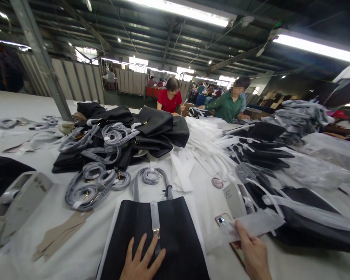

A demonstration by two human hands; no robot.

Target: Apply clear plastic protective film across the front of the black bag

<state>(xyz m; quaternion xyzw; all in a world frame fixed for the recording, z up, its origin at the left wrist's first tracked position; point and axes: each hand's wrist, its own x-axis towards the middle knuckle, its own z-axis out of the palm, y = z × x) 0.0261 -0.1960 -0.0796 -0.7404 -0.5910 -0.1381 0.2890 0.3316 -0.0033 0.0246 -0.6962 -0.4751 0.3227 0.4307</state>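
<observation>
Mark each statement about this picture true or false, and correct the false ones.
1. The left hand lies on the black bag, fingers spread. True.
2. The right hand holds a pair of scissors. False: it holds a translucent strip.
3. The brown strips lie to the right of the black bag. False: they lie to its left.
4. A coiled strap lies beyond the top edge of the black bag. True.
5. The person in red is on the far side of the table. True.

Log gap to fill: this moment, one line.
left hand: spread on flat black leather-look bag; right hand: holding translucent white strip; grey coiled strap: beyond bag
</observation>
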